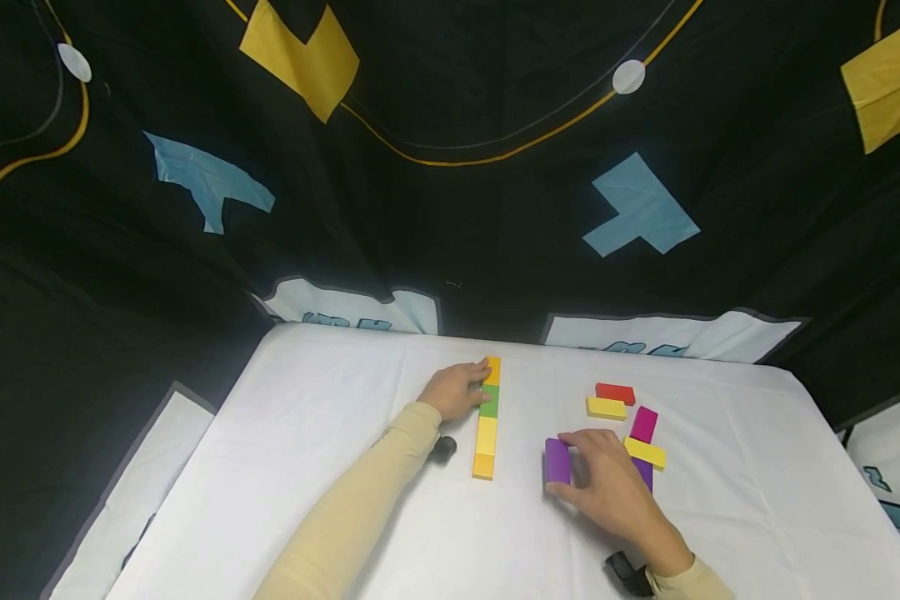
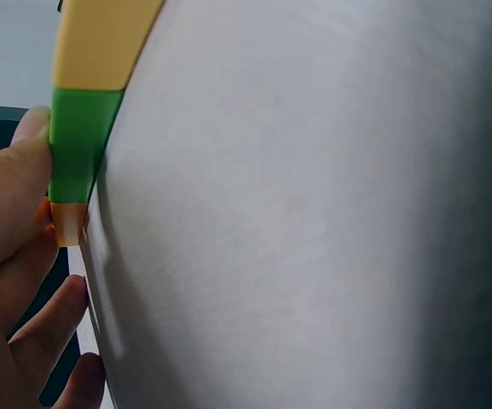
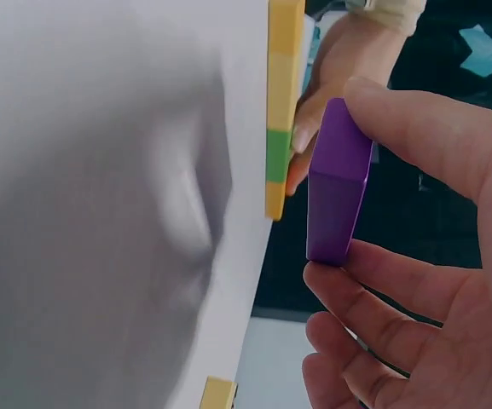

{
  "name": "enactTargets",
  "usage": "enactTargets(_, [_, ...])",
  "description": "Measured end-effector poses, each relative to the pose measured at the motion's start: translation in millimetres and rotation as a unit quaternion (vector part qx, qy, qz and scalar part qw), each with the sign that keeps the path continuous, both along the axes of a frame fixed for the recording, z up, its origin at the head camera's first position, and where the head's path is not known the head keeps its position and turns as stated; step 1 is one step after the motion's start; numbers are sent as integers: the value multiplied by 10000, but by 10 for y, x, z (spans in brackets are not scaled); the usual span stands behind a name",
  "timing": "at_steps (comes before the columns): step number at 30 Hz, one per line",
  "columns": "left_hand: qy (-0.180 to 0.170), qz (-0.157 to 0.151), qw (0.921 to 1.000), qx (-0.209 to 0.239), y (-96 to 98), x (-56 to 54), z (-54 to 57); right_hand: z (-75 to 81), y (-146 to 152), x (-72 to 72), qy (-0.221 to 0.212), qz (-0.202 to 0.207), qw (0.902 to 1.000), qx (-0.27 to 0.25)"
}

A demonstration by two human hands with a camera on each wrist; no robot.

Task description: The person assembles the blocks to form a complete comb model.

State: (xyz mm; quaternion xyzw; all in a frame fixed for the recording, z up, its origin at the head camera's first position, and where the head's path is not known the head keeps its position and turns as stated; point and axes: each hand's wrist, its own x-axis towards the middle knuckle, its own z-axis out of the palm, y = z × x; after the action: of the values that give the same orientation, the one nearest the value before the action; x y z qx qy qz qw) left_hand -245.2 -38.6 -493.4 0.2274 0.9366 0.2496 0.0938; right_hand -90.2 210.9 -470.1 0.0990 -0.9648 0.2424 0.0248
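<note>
In my right hand (image 1: 607, 483) a purple block (image 1: 557, 461) is pinched between thumb and fingertips, to the right of a row of blocks laid end to end. The purple block also shows large in the right wrist view. The row runs away from me: an orange block (image 1: 483, 467) nearest, then a yellow block (image 1: 486, 436), a green block (image 1: 490, 401) and another orange block (image 1: 493, 369) farthest. My left hand (image 1: 456, 390) rests against the left side of the row's far end, its thumb (image 2: 32, 141) on the green block and a finger at the far orange one.
Right of my right hand, a yellow block (image 1: 645, 453) lies across a magenta block (image 1: 644, 424) and a dark purple block (image 1: 642, 473). Farther back lie a red block (image 1: 616, 393) and a yellow block (image 1: 606, 408). A white cloth (image 1: 330, 392) covers the table; a dark curtain (image 1: 450, 233) hangs behind.
</note>
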Motion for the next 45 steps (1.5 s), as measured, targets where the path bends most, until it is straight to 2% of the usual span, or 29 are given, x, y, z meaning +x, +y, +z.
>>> enactTargets(11, [1, 9, 10000, 12, 16, -20, -38, -16, -207, 95, -42, 118, 9999, -106])
enactTargets(21, [-86, 21, 10000, 5, 35, 44, -18, -34, -368, 202, -92, 230, 9997, -88])
enactTargets(28, [-16, -17, 10000, 2, 35, 57, -33, -54, -464, 263, -240, 356, 9991, -37])
enactTargets(34, [26, 22, 10000, 92, 22, 43, -59, -90, -533, 284, -139, 638, 9978, 78])
enactTargets(40, [19, 62, 10000, 51, 12, 31, -44, -97, -604, 294, -89, 797, 9965, 228])
enactTargets(45, [40, 90, 9999, 39, 10, 18, -28, -89, -650, 303, 119, 955, 9951, 237])
